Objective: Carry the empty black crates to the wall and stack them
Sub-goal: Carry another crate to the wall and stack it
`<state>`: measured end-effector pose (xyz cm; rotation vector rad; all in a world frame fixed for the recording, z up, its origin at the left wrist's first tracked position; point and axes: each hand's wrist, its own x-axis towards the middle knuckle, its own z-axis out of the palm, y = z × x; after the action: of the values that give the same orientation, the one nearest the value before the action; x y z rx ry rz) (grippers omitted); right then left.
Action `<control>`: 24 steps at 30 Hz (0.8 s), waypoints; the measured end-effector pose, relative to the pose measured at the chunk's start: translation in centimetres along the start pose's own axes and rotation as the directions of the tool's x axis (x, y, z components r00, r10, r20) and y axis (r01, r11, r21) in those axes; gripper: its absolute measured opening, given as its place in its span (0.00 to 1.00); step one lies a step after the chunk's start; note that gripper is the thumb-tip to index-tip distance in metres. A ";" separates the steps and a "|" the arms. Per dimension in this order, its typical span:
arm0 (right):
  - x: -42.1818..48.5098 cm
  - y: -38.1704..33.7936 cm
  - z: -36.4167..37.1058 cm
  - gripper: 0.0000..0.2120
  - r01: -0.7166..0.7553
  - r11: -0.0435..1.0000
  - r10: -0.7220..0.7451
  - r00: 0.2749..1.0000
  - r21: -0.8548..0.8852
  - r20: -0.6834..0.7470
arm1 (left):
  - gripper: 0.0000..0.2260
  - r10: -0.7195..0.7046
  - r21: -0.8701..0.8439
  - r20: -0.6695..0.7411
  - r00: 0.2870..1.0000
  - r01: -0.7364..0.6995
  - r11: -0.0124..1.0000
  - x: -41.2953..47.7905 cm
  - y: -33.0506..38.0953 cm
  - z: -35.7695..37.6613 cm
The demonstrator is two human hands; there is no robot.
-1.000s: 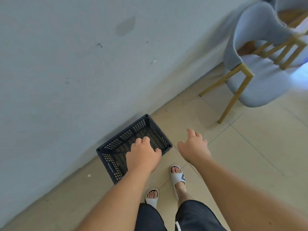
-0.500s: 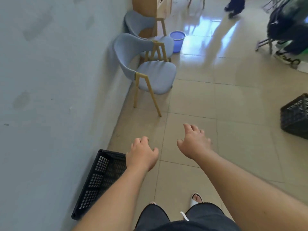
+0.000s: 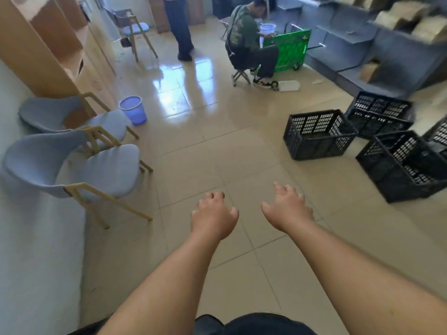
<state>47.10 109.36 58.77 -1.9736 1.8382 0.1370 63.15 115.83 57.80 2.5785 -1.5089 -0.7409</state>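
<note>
While my left hand [image 3: 212, 215] and right hand [image 3: 287, 209] hang empty with relaxed fingers, black crates [image 3: 314, 139] sit at two o'clock. Chairs [image 3: 108, 165] stand at ten o'clock.

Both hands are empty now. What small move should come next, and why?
Probably step forward and to the right, toward the black perforated plastic crate at the left of the group. The left hand and the right hand hold nothing, and the crates stand beyond their reach.
</note>
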 end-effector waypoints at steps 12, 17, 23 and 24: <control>10.3 15.8 -5.8 0.32 -0.311 0.939 0.315 0.949 0.148 -0.006 | 0.27 0.295 0.119 0.136 0.946 -0.312 0.943 10.1 20.1 2.7; 17.2 19.4 -9.2 0.31 -0.414 0.900 0.422 0.906 0.138 -0.034 | 0.27 0.421 0.150 0.179 0.889 -0.448 0.881 17.8 26.9 2.9; 24.1 23.5 -14.0 0.30 -0.544 0.827 0.556 0.829 0.141 -0.064 | 0.26 0.551 0.240 0.275 0.788 -0.611 0.754 26.6 34.7 1.6; 25.1 24.3 -14.7 0.30 -0.560 0.816 0.572 0.817 0.142 -0.073 | 0.25 0.563 0.256 0.283 0.777 -0.627 0.736 28.1 36.1 1.4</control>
<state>23.10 80.05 56.99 -1.3193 2.4059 0.0954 44.77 73.94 56.54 1.9965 -2.5433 -0.6881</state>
